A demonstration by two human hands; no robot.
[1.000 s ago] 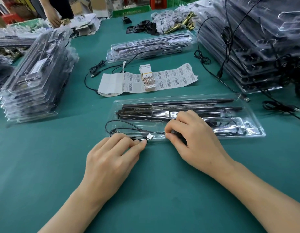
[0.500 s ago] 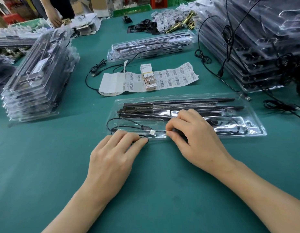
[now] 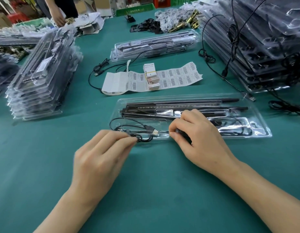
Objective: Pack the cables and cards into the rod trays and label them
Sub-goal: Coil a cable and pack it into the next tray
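Pinched in right hand: thin black USB cable, at near edge of clear plastic rod tray; left hand on its loop, grip unclear; press 1 tight coil flat into recess.

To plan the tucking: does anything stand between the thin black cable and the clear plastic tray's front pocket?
Nothing visible does. The thin black cable lies partly in the clear plastic tray; one loop lies over its near rim at the left hand.

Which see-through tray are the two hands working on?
The lone tray in front of the barcode labels: left hand and right hand are at its near edge. The others lie farther off, mostly stacked.
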